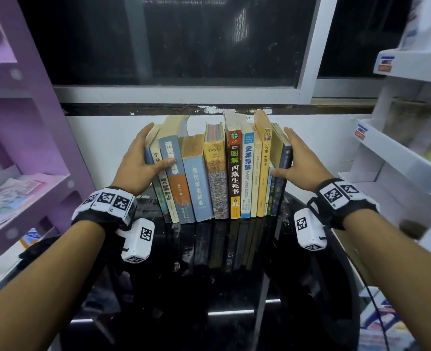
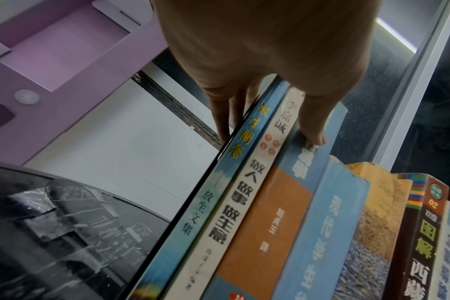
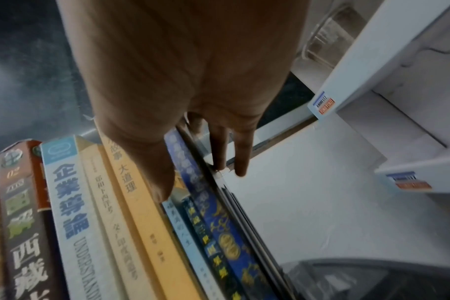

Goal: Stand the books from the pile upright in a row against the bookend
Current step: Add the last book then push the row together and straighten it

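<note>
A row of books point(image 1: 219, 173) stands spine-out on the black glossy table point(image 1: 209, 279), near the white wall. The left-end books lean with their tops to the left. My left hand point(image 1: 143, 158) presses the left end, fingers straight along the outer face, thumb across the blue and white spines point(image 2: 247, 162). My left-hand fingers point(image 2: 219, 113) lie against a thin black plate point(image 2: 220, 158), perhaps the bookend. My right hand point(image 1: 298, 163) presses the right end, with its fingers point(image 3: 242, 154) flat on the outer side and its thumb on the spines next to the dark blue book point(image 3: 206, 203).
A purple shelf unit point(image 1: 24, 127) with picture books stands close on the left. White shelves point(image 1: 399, 158) with labelled trays stand close on the right. A dark window point(image 1: 171, 39) and sill run behind the row. The table's near part reflects the books.
</note>
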The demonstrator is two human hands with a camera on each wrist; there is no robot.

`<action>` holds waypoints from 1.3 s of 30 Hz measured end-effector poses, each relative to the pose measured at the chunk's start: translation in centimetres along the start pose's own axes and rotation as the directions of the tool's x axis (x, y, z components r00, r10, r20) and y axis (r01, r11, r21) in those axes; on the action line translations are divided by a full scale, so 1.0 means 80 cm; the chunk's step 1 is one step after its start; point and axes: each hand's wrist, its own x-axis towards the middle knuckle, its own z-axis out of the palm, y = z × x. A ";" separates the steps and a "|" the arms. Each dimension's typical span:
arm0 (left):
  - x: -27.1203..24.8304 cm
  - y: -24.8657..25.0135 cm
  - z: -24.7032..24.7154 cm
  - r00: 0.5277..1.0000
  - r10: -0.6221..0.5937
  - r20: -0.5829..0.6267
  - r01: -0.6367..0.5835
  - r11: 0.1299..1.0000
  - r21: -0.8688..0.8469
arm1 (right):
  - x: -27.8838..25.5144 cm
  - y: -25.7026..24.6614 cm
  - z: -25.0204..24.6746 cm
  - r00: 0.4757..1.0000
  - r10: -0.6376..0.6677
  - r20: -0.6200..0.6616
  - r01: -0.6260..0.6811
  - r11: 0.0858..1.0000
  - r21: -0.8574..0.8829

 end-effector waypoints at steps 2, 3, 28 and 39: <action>0.001 0.000 0.000 0.998 -0.069 -0.007 0.069 0.998 -0.006 | -0.007 0.000 0.005 0.998 0.044 -0.034 -0.041 0.996 0.083; 0.000 0.001 -0.001 0.995 -0.096 -0.007 0.096 0.995 -0.006 | -0.011 -0.001 0.007 0.996 0.074 -0.040 -0.068 0.989 0.133; 0.005 -0.011 0.010 0.992 -0.120 -0.028 0.121 0.993 0.014 | -0.030 -0.005 0.020 0.991 0.130 -0.012 -0.126 0.978 0.169; 0.008 0.006 0.022 0.994 -0.106 0.029 0.103 0.991 0.085 | -0.030 0.003 0.007 0.994 0.101 -0.047 -0.090 0.974 0.207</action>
